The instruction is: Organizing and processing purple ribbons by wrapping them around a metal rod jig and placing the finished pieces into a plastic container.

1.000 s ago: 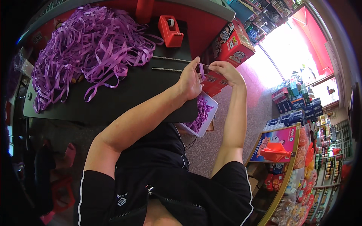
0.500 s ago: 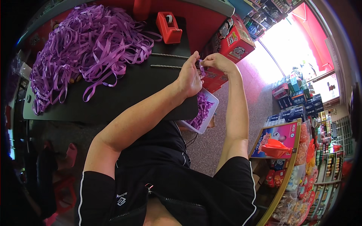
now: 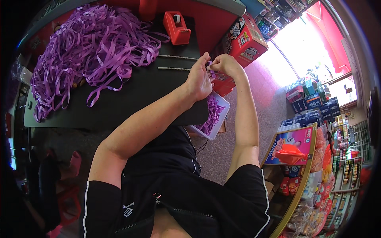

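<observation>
Shop: a speckled floor, a bright doorway, crowded shelves at right.
Black table: bore a heap of purple straps on its left.
Red carton: stood beyond the table's right end.
White bin: held purple pieces, below that end.
Red tape dispenser: sat near the far edge.
Left hand: thumb raised, fingers curled; their grip could not be told.
Right hand: thumb and finger pinched the purple strap.
Twisted rods: two, running to the left hand.
Purple strap: between both hands.
</observation>
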{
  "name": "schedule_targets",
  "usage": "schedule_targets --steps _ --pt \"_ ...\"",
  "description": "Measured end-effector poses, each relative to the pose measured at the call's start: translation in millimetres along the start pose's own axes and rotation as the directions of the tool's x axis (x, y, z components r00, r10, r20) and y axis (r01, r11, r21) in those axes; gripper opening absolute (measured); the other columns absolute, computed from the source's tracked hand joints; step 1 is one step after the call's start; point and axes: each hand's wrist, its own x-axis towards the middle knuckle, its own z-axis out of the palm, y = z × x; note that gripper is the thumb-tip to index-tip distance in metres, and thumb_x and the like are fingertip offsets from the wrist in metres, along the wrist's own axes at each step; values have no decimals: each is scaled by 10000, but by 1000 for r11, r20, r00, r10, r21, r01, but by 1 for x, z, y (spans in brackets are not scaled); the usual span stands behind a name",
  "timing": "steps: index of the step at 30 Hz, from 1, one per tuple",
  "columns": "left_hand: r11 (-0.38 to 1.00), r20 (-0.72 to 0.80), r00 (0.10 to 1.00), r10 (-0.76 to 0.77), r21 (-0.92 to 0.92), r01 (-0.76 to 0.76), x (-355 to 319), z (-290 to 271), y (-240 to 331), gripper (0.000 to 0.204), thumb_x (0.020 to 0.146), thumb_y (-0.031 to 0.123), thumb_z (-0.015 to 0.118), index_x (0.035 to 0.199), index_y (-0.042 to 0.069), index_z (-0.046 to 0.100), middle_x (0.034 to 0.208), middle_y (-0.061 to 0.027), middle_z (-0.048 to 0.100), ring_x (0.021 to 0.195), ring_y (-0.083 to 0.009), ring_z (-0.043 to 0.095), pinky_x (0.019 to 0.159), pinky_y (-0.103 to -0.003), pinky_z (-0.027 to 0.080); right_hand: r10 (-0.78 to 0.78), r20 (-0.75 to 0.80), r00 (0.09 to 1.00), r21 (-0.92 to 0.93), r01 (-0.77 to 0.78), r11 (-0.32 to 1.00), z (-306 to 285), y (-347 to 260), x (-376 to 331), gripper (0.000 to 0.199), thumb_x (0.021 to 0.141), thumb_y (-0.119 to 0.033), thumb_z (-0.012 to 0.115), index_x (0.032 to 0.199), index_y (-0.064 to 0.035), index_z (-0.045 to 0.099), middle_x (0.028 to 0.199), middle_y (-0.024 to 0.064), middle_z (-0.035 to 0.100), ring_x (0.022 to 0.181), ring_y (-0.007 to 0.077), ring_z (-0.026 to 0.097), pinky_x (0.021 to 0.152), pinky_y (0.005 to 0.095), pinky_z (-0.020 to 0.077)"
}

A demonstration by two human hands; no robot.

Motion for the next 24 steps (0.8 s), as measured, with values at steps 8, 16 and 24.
schedule_targets --steps 8,16,24 --pt "1000 12 1000 3 -2 -3 -3 -3 4 764 902 594 424 1473 199 104 1523 -263 -94 1417 -386 -125 1106 -491 -139 203 -49 978 -261 -209 942 -3 -51 -23 405 756 -352 700 1021 -46 696 1066 191 665 1062 366 609 1024 540 334" --pt "1000 8 1000 13 -7 -13 -4 -1 3 770 905 599 408 1480 201 85 1527 -255 -100 1418 -382 -128 1101 -501 -145 240 -8 971 -282 -232 931 0 -40 -11 438 780 -423 682 1039 -70 696 1104 192 653 1080 365 602 998 534 376" --pt "1000 -49 999 6 -16 -7 -4 6 0 782 897 614 400 1486 189 109 1519 -280 -85 1420 -381 -110 1102 -503 -142 12 -209 978 439 83 895 9 46 -4 460 830 -460 647 899 -9 699 717 52 618 660 129 556 616 279 437"
